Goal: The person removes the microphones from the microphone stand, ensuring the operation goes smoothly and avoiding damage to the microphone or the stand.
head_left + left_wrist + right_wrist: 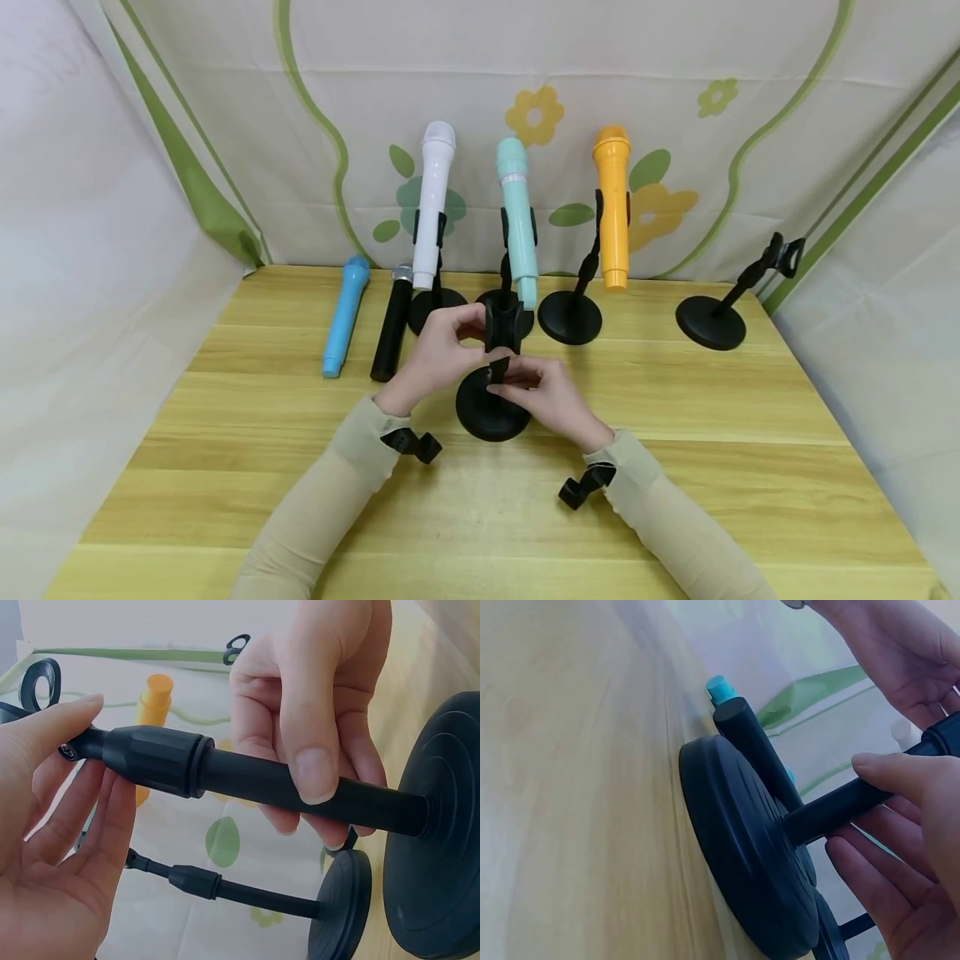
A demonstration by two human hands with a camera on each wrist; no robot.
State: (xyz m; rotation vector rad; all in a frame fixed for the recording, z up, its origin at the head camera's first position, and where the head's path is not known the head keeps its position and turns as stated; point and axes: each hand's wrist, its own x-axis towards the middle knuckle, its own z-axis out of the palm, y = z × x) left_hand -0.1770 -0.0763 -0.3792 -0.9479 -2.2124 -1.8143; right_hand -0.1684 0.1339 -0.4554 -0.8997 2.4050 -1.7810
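Held stand (247,776): I am seeing this black microphone stand occupying the middle of the wooden surface (480,533), between the left and right edges, short of the back edge.
Left hand (446,348): thumb and fingers are pinching the joint (91,742) just below the clip (504,329).
Right hand (551,396): thumb and fingers are grasping the pole (834,811), near the round base (480,412).
Rear stands (570,318): three are standing along the back edge, supporting, left to right, a white microphone (432,204), a mint microphone (517,221) and an orange microphone (613,208).
Loose units: a blue microphone (346,318) and a black microphone (392,327) are lying toward the back left corner.
Fourth stand (711,323): standing near the back right corner, leaning its neck toward the right edge.
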